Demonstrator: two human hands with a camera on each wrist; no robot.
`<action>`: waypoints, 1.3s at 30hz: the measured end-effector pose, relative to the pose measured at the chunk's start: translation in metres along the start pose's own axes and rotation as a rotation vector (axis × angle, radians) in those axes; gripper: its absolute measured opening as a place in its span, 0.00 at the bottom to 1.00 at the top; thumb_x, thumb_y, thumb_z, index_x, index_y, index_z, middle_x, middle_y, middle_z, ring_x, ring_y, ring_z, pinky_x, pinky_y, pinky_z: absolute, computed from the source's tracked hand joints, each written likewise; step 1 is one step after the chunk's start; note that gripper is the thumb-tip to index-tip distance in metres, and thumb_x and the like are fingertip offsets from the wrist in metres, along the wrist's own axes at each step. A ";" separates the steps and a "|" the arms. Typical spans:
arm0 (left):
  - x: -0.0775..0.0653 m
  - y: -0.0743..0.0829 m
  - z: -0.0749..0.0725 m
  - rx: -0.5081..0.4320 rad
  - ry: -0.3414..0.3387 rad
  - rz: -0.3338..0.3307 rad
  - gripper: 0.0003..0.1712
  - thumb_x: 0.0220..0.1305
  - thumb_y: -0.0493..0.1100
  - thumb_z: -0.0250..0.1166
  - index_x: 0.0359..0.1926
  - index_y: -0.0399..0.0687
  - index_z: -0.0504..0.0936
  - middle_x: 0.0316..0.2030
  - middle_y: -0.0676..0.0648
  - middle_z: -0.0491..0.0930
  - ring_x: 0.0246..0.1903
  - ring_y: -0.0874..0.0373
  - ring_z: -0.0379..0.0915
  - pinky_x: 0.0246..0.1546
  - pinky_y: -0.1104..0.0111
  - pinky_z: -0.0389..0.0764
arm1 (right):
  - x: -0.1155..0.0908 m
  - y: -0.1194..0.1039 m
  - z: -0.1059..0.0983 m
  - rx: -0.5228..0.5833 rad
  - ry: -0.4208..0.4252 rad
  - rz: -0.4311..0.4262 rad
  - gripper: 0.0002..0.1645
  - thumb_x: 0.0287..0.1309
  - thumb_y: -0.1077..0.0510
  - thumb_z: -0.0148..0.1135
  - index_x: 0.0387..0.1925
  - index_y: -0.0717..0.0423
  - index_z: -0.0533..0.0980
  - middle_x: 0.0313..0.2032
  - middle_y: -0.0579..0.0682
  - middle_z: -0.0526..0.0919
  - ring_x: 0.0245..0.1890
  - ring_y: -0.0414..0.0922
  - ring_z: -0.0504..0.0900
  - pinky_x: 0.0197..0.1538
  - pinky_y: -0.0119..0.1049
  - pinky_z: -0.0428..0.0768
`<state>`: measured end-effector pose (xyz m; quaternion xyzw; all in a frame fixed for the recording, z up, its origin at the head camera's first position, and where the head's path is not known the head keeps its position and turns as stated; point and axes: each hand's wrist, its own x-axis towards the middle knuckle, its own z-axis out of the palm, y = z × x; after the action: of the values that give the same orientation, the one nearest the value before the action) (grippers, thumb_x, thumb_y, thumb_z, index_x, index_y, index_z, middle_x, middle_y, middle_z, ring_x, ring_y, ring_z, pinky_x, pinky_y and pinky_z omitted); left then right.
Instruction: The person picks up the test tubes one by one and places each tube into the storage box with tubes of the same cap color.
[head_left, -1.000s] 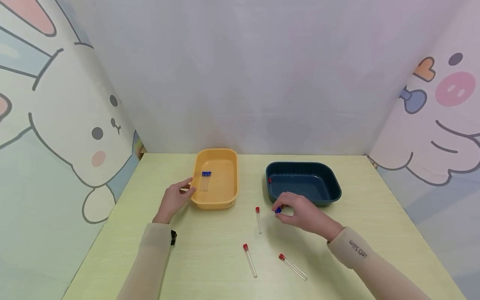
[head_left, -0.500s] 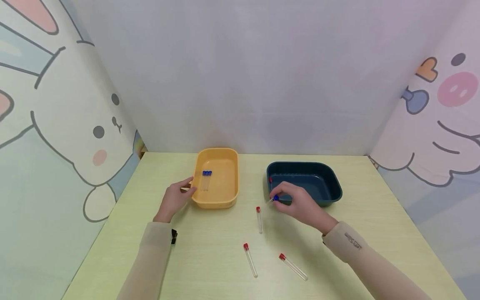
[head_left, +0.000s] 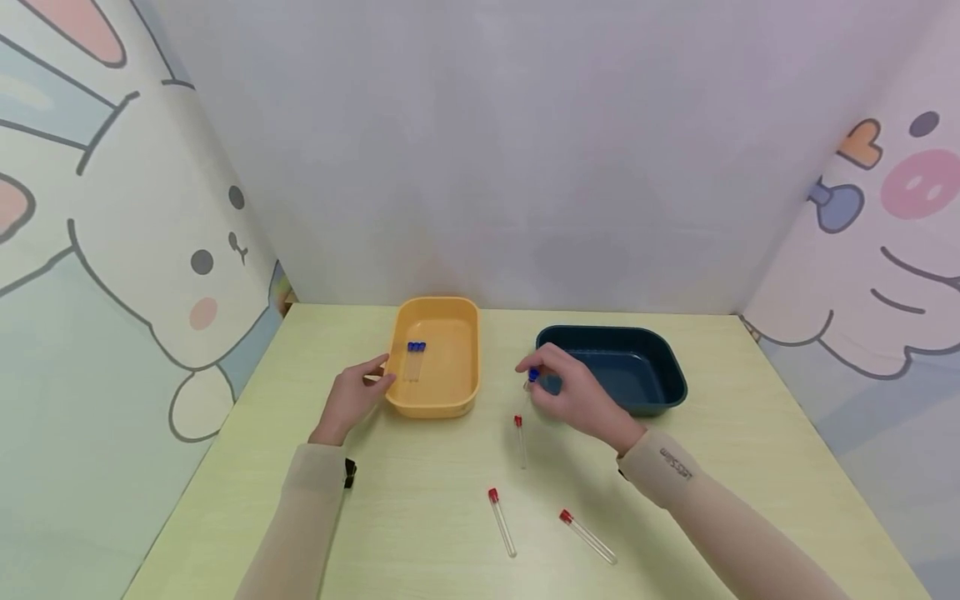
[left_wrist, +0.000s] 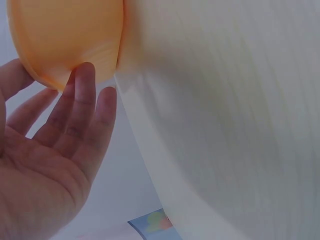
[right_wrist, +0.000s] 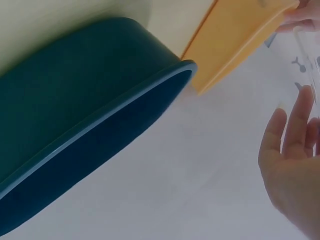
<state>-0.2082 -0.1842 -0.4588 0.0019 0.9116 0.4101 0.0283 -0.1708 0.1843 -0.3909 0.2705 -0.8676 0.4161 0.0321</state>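
Right hand [head_left: 573, 392]: thumb and fingers are bent to a small pinch, almost no gap left, and they hold one tube by its blue cap.
Held tube [head_left: 533, 376]: it is in the gap between the two trays, with its clear end pointing down; to handle it well, I would grip the cap lightly and lift the end enough to pass any rim without a knock.
Left hand [head_left: 351, 402]: half curled, with thumb at the rim and fingertips on the outer wall; this seems a good steadying hold, best without pushing.
Yellow tray [head_left: 453, 362]: three blue-capped tubes [head_left: 416, 362] lie in it, side by side, so a gentle lowering beside them would be safer than a drop.
Red-capped tubes [head_left: 502, 522]: three lie apart on the table [head_left: 420, 500]; the farthest is just below the right hand, and a low sleeve could roll it.
Dark blue tray [head_left: 672, 400]: its left inside corner is covered by the right hand (so I cannot tell what lies there).
Right wrist view: the held tube is cut off by the edge, its cap hard to make out.
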 end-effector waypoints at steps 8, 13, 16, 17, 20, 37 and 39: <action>0.001 0.000 0.000 0.008 0.005 0.006 0.31 0.76 0.48 0.62 0.74 0.45 0.70 0.59 0.33 0.81 0.50 0.45 0.80 0.46 0.62 0.86 | 0.014 -0.005 0.008 0.009 0.032 0.042 0.19 0.65 0.65 0.65 0.56 0.51 0.78 0.48 0.48 0.83 0.45 0.43 0.83 0.52 0.46 0.86; 0.002 -0.003 0.000 0.007 0.008 0.013 0.31 0.76 0.48 0.62 0.74 0.45 0.70 0.59 0.33 0.81 0.50 0.45 0.81 0.46 0.62 0.86 | 0.027 -0.008 0.012 0.090 0.038 0.121 0.19 0.67 0.63 0.65 0.57 0.51 0.76 0.50 0.51 0.84 0.46 0.47 0.84 0.53 0.47 0.86; 0.001 -0.003 0.000 0.002 0.009 0.015 0.30 0.76 0.48 0.62 0.74 0.45 0.71 0.59 0.33 0.81 0.50 0.45 0.81 0.46 0.61 0.86 | 0.036 -0.008 0.014 0.140 0.048 0.140 0.17 0.67 0.62 0.64 0.56 0.52 0.77 0.49 0.53 0.85 0.45 0.48 0.85 0.51 0.47 0.85; 0.000 -0.003 0.000 -0.001 0.007 0.015 0.30 0.76 0.48 0.62 0.74 0.45 0.71 0.59 0.33 0.81 0.50 0.45 0.81 0.46 0.61 0.86 | 0.038 -0.007 0.014 0.148 0.054 0.145 0.16 0.67 0.62 0.64 0.55 0.52 0.77 0.48 0.53 0.85 0.44 0.47 0.85 0.50 0.45 0.85; 0.000 -0.003 0.001 -0.004 0.003 0.008 0.31 0.76 0.48 0.62 0.74 0.45 0.70 0.59 0.33 0.81 0.50 0.45 0.81 0.46 0.61 0.86 | 0.046 -0.007 0.017 0.173 0.074 0.152 0.14 0.68 0.61 0.64 0.54 0.52 0.78 0.46 0.53 0.86 0.43 0.47 0.85 0.48 0.39 0.84; 0.000 0.001 0.001 -0.003 0.011 -0.002 0.30 0.76 0.48 0.62 0.74 0.46 0.71 0.59 0.34 0.81 0.49 0.46 0.81 0.46 0.62 0.85 | 0.083 -0.011 0.030 0.216 0.151 0.164 0.14 0.69 0.58 0.66 0.53 0.56 0.80 0.47 0.55 0.87 0.45 0.48 0.85 0.51 0.35 0.86; 0.001 0.001 0.001 -0.003 0.011 -0.003 0.30 0.76 0.47 0.62 0.74 0.46 0.71 0.59 0.34 0.81 0.49 0.46 0.81 0.46 0.63 0.85 | 0.088 -0.012 0.033 0.217 0.140 0.168 0.14 0.69 0.58 0.66 0.53 0.56 0.80 0.47 0.55 0.87 0.45 0.48 0.86 0.51 0.35 0.86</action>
<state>-0.2094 -0.1832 -0.4589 -0.0018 0.9111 0.4115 0.0238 -0.2339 0.1152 -0.3789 0.1690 -0.8327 0.5266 0.0278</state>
